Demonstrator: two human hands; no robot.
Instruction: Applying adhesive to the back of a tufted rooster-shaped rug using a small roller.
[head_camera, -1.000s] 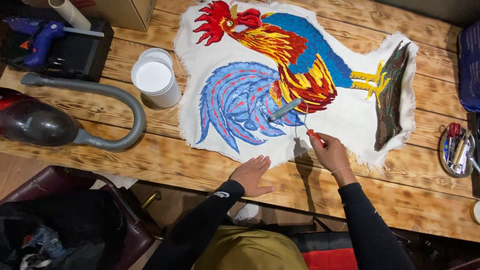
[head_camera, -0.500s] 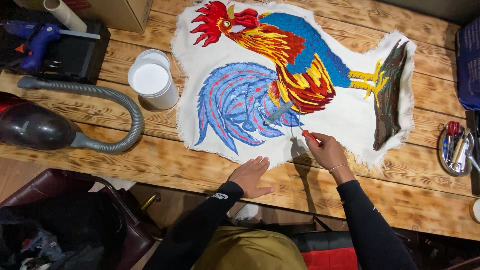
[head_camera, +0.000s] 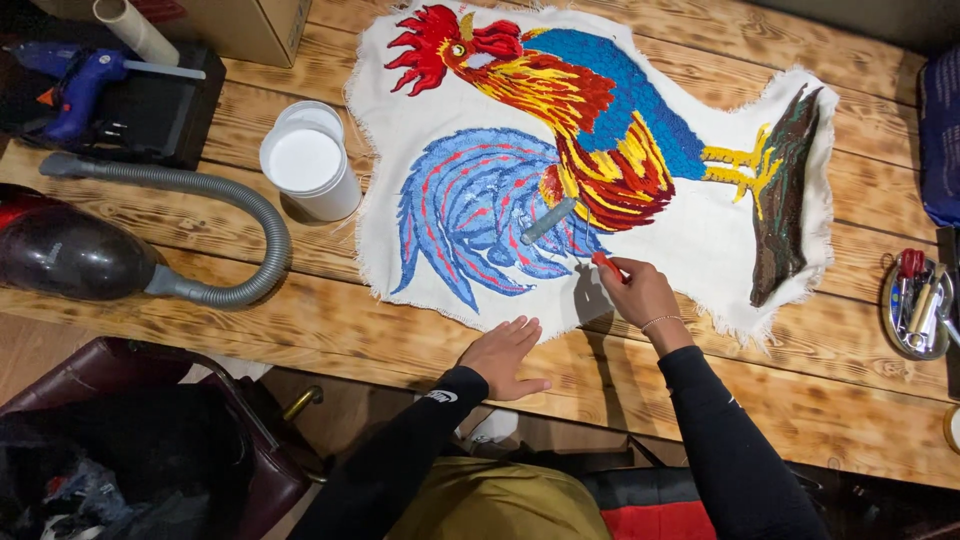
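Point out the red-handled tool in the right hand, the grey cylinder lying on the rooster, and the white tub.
Red-handled tool (head_camera: 605, 264), head view, its red handle.
Grey cylinder (head_camera: 548, 221), head view, mid-body.
White tub (head_camera: 306, 160), head view, its lid.

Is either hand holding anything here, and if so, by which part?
The right hand pinches a small red-handled tool by its handle, tip toward the rooster rug. The left hand holds nothing; it lies flat on the rug's lower edge.

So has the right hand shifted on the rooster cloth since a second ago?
Yes: the right hand slid slightly left along the rooster cloth, toward the blue tail.
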